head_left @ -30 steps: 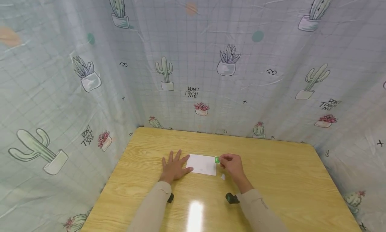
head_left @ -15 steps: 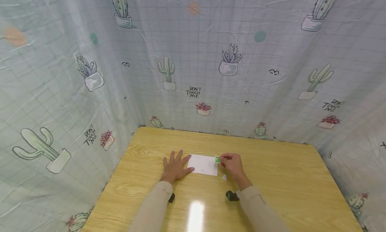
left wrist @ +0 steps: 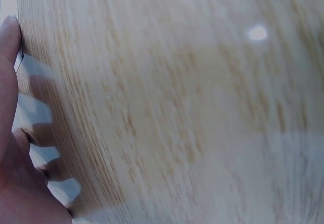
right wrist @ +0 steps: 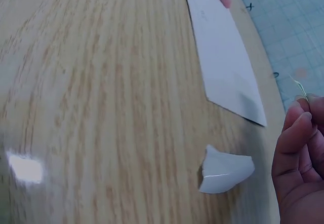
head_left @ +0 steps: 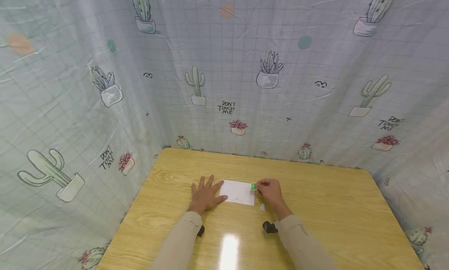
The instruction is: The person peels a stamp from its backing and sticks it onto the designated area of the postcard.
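A white envelope [head_left: 237, 191] lies flat on the wooden table, a small faint mark near its front edge. My left hand [head_left: 205, 196] rests with spread fingers on the table, its index finger and thumb on the envelope's left end. At the envelope's far right corner, my right hand [head_left: 269, 191] pinches a small green stamp [head_left: 253, 186] with a white border between thumb and fingertips. In the right wrist view the stamp [right wrist: 300, 88] appears almost edge-on, above the envelope's surface [right wrist: 223, 46]. A curled white paper scrap [right wrist: 227, 170] lies apart from the envelope, close to my right hand.
The wooden table [head_left: 326, 215] reaches back to a hanging curtain [head_left: 224, 67] printed with cacti, which also stands at both sides. A bright light reflection [head_left: 229, 250] shows on the tabletop near the front.
The head view has shifted slightly, so the scene sits a little to the right. Both hands keep their places, and the stamp stays pinched over the envelope's corner.
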`<state>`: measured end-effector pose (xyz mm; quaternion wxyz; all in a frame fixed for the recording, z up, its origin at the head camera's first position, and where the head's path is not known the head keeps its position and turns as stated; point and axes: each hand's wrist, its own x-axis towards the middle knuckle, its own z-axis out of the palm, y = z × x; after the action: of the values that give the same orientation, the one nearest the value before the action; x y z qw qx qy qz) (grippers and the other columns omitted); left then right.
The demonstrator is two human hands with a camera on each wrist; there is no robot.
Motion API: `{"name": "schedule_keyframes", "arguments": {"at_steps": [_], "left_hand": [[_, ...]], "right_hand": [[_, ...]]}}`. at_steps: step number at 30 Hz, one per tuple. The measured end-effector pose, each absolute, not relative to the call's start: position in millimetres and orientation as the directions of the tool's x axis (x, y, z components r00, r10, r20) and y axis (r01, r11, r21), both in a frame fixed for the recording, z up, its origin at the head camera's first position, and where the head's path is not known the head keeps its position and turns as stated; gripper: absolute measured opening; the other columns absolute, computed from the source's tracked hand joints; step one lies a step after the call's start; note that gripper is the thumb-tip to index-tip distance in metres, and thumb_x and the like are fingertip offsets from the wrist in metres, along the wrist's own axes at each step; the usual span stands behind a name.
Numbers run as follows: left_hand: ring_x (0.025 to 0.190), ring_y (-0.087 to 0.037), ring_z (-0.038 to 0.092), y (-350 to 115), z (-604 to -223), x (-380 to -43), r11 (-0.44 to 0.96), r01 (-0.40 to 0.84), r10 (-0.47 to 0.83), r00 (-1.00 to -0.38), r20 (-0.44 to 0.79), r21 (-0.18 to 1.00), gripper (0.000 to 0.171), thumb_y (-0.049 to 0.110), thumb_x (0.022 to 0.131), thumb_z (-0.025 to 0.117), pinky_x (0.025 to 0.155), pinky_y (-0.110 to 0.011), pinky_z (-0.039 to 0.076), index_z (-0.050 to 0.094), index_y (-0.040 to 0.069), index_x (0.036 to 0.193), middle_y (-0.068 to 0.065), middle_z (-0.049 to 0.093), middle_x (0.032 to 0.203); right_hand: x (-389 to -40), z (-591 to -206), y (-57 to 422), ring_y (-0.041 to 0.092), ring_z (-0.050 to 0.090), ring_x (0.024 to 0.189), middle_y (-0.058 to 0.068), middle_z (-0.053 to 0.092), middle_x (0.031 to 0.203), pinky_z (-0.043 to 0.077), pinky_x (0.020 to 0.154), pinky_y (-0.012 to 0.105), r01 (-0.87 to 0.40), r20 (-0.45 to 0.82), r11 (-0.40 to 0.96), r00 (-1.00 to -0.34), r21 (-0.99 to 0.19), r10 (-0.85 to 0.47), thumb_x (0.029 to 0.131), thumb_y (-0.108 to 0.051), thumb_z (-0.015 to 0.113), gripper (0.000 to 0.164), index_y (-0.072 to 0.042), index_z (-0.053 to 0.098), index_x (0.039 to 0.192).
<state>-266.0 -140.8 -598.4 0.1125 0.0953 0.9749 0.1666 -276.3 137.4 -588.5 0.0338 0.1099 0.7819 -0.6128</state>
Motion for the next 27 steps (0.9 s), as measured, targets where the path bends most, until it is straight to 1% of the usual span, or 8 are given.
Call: {"name": "schedule_keyframes", "arguments": {"at_steps": [6, 14, 19, 24, 27], "left_hand": [[0.163, -0.045, 0.001, -140.1, -602.6, -267.4, 0.928, 0.137, 0.212, -0.959, -0.189, 0.347, 0.071, 0.070, 0.098, 0.054, 0.122, -0.079, 0.001, 0.038, 0.041, 0.161, -0.004, 0.014, 0.177], [0.163, -0.048, 0.002, -139.2, -598.4, -265.4, 0.920, 0.145, 0.225, -0.957, -0.185, 0.365, 0.070, 0.064, 0.100, 0.056, 0.122, -0.080, 0.001, 0.040, 0.035, 0.161, -0.008, 0.015, 0.177], [0.162, -0.048, 0.005, -138.4, -595.1, -263.9, 0.924, 0.145, 0.218, -0.960, -0.178, 0.353, 0.068, 0.061, 0.100, 0.057, 0.121, -0.081, 0.004, 0.041, 0.034, 0.161, -0.009, 0.018, 0.176], [0.163, -0.048, 0.006, -137.9, -592.1, -263.6, 0.915, 0.148, 0.225, -0.959, -0.170, 0.375, 0.069, 0.064, 0.100, 0.056, 0.121, -0.081, 0.003, 0.041, 0.035, 0.161, -0.010, 0.018, 0.176], [0.163, -0.047, 0.005, -138.8, -591.9, -263.7, 0.913, 0.144, 0.225, -0.958, -0.175, 0.382, 0.069, 0.064, 0.100, 0.056, 0.121, -0.081, 0.002, 0.041, 0.035, 0.161, -0.010, 0.018, 0.176]], "right_hand": [[-279.2, -593.6, 137.9, 0.015, 0.066, 0.069, 0.016, 0.076, 0.085, 0.055, 0.063, 0.023, 0.235, -0.205, 0.251, -0.969, -0.939, 0.138, 0.096, -0.001, 0.070, 0.011, 0.008, 0.076, 0.100], [-285.3, -596.2, 137.0, 0.016, 0.063, 0.065, 0.012, 0.073, 0.078, 0.052, 0.060, 0.023, 0.242, -0.199, 0.274, -0.964, -0.931, 0.175, 0.093, -0.001, 0.071, 0.008, 0.005, 0.076, 0.093], [-287.7, -596.7, 137.5, 0.016, 0.063, 0.063, 0.013, 0.073, 0.076, 0.052, 0.059, 0.024, 0.234, -0.195, 0.311, -0.969, -0.921, 0.152, 0.094, -0.002, 0.070, 0.010, 0.006, 0.076, 0.093], [-291.4, -599.3, 138.2, 0.017, 0.065, 0.060, 0.016, 0.074, 0.076, 0.053, 0.057, 0.026, 0.233, -0.196, 0.315, -0.970, -0.920, 0.146, 0.094, -0.002, 0.070, 0.010, 0.005, 0.077, 0.094], [-293.0, -600.0, 137.3, 0.016, 0.066, 0.059, 0.015, 0.075, 0.076, 0.054, 0.056, 0.026, 0.234, -0.200, 0.322, -0.971, -0.918, 0.134, 0.094, -0.002, 0.070, 0.011, 0.005, 0.077, 0.094]]}}
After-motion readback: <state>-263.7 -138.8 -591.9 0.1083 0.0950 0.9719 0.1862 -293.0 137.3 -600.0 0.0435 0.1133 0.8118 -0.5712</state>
